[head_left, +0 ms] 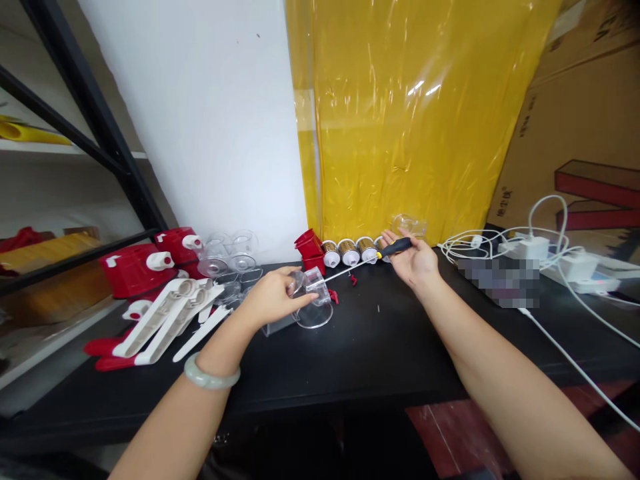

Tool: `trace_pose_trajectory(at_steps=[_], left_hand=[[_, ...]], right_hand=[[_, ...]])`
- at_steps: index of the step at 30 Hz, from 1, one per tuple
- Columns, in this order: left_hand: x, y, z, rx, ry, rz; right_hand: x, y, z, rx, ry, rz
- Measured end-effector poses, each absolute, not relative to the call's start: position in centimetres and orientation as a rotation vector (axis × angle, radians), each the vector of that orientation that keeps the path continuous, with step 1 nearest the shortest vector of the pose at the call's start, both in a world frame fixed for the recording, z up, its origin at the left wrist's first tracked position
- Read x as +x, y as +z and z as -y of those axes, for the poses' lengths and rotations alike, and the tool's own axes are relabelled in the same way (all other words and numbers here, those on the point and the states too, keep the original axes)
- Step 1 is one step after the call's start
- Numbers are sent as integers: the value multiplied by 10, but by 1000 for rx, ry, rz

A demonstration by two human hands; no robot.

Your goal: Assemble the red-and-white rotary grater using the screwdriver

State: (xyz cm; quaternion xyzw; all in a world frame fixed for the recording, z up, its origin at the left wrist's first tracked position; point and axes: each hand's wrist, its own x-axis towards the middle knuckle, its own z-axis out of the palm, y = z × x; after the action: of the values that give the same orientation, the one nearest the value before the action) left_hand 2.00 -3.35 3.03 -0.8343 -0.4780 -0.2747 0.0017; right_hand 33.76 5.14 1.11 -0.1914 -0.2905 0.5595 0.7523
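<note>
A clear plastic part (315, 279) with a round, cup-like end is pinched between the thumb and fingers of my left hand (270, 295). My right hand (416, 263) is turned palm up. Across its fingers lies a screwdriver (397, 246) with a black handle. Its long thin shaft points left and its tip reaches the clear part. Whether the tip is seated in a screw is too small to tell. Below the clear part, a clear round rim (315, 325) rests over the black table (370, 353). Small red pieces (333, 295) lie just right of it.
Red housings (133, 270), white handles (173, 320) and clear cups (244, 245) crowd the left side. Behind my hands stand a red part (311, 250) and several mesh cylinders (349, 251). White cables (565, 267) and a blurred-out device (500, 280) lie right, before a cardboard box (575, 127).
</note>
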Motion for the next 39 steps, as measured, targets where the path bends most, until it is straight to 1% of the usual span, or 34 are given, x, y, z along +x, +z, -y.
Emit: trace_pose_trajectory(at_steps=[7,13,16,22,29,31,35,37,39], left_hand=[[19,30,32,-2630,-858,1471],[19,29,32,-2633,-867,1488],[20,29,33,-2625,-867,1504],[20,30,33,-2641,-858,1503],[21,31,33,-2639,-834,1494],[22,32,34,-2640,-837,1503],[22,33,36,-2641,-842,1508],[22,32,35,-2635,-838,1510],[22,32,34,-2633,-834,1505]], right_hand=[[337,6,-58,-560,994,629],[339,14,-50,-395,1186,651],[338,15,-48,-407,1168,656],[339,10,-52,-629,967,659],[336,12,-49,-504,1090,709],[335,11,-50,-558,1009,688],[337,8,-54,-781,692,671],[338,6,-55,-781,690,683],[338,4,-57,-671,800,713]])
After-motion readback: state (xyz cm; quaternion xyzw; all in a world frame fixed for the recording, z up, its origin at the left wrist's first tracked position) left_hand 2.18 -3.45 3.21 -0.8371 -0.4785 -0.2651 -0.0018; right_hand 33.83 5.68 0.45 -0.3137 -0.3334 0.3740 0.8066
